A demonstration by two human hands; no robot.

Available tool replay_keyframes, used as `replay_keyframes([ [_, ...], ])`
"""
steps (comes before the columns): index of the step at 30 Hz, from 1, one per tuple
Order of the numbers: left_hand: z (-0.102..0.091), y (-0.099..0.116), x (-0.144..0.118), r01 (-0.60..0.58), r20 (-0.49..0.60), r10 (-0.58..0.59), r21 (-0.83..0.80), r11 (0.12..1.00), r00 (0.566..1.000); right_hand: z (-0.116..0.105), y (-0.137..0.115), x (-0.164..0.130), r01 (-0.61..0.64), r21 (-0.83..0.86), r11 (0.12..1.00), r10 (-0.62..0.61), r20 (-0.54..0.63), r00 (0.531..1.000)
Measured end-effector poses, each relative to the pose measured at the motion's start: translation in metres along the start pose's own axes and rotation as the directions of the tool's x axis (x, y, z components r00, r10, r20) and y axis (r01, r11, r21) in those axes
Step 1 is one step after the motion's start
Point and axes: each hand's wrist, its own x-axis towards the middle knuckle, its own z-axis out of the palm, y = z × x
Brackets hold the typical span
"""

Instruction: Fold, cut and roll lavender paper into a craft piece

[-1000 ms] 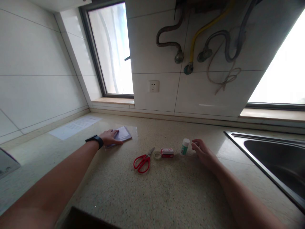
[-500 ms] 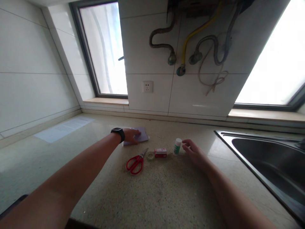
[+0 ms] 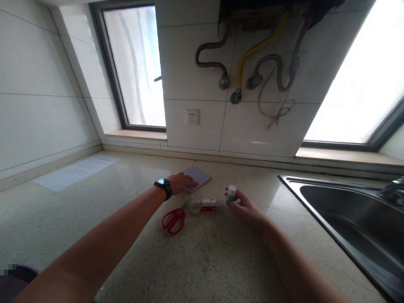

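Observation:
My left hand [image 3: 182, 182], with a black watch on the wrist, lies with its fingers stretched out over a flat stack of pale purple paper [image 3: 199, 175]. It touches the left part of the stack and is not wrapped round it. My right hand [image 3: 244, 205] has its fingers curled round an upright small white cylinder with a green label [image 3: 231, 193], which looks like a glue stick. Between the hands are red-handled scissors [image 3: 174, 220], a small clear tape roll [image 3: 195, 208] and a small red-and-white box [image 3: 208, 205].
The speckled stone countertop [image 3: 202, 256] carries these things. A printed white sheet [image 3: 75, 171] lies at the back left. To the right is a steel sink [image 3: 318, 223] with a tap [image 3: 393, 189]. A socket [image 3: 192, 117] and hoses [image 3: 210, 64] are on the tiled wall behind.
The purple paper has shifted to the right and turned under my left hand. My right hand has closed round the white-and-green cylinder, which it was beside before. The view has shifted slightly.

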Motion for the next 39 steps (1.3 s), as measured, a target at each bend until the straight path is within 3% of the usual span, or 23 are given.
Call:
replay_keyframes([
  [7,0.013,0.011,-0.011,-0.013,-0.111,-0.007,-0.186,0.983,0.994,0.009,-0.007,-0.001,-0.060,-0.005,0.998,0.060,0.050,0.997],
  [11,0.023,0.016,-0.029,0.041,-0.187,-0.107,-0.329,0.943,0.976,0.007,-0.016,-0.007,-0.039,0.027,0.999,0.034,0.153,0.988],
  [16,0.025,0.017,-0.049,0.080,-0.277,-0.227,-0.458,0.885,0.933,0.010,-0.033,-0.017,-0.099,0.054,0.994,0.081,0.276,0.958],
  [21,0.022,0.010,-0.058,0.026,-0.281,-0.190,-0.498,0.867,0.941,0.013,-0.039,-0.022,-0.126,0.133,0.983,0.075,0.335,0.939],
  [25,0.023,0.005,-0.062,0.017,-0.260,-0.168,-0.499,0.867,0.951,-0.003,-0.046,-0.026,-0.160,0.265,0.951,0.030,0.435,0.900],
  [28,0.023,0.007,-0.064,0.016,-0.246,-0.156,-0.489,0.872,0.957,-0.022,-0.047,-0.024,-0.174,0.369,0.913,0.030,0.364,0.931],
  [30,0.022,0.009,-0.063,0.016,-0.246,-0.153,-0.483,0.876,0.957,-0.031,-0.043,-0.015,-0.132,0.392,0.910,0.055,0.199,0.978],
  [33,0.023,0.011,-0.059,0.016,-0.259,-0.159,-0.482,0.876,0.953,-0.032,-0.034,0.012,-0.018,0.151,0.988,0.027,-0.056,0.998],
  [39,0.025,0.009,-0.048,0.027,-0.288,-0.197,-0.501,0.865,0.937,0.005,-0.019,0.078,0.079,-0.080,0.994,-0.084,-0.063,0.994],
])
